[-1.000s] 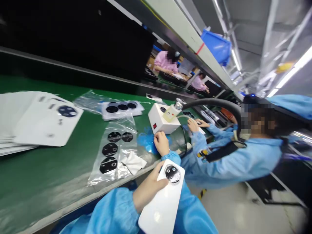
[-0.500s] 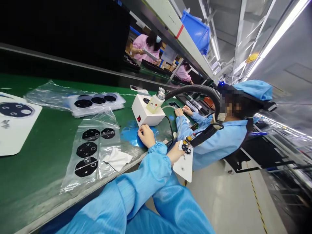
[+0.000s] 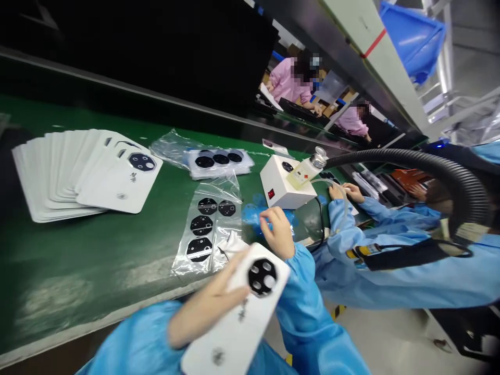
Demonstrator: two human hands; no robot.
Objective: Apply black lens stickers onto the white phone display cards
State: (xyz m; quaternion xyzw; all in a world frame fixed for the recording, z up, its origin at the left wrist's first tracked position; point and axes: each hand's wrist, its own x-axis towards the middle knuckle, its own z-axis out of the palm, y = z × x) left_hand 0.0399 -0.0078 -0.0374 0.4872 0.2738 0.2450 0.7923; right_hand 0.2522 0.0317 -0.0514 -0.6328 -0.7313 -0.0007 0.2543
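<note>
Gripped by the left hand (image 3: 209,304), thumb across its face, a white panel (image 3: 234,333) with a black octagonal patch is held tilted at the bottom centre of the frame; the right hand (image 3: 280,232) is curled by blue film (image 3: 252,214) near mid-frame, and whether anything is pinched there cannot be told; a green bench (image 3: 117,250) is seen at left, topped by fanned white panels (image 3: 62,177); at centre a clear bag (image 3: 219,229) is marked by black discs (image 3: 201,225); right of it a white box (image 3: 281,190) is surmounted by a bottle (image 3: 305,173); a white cloth (image 3: 233,243) is partly hidden by the held panel.
</note>
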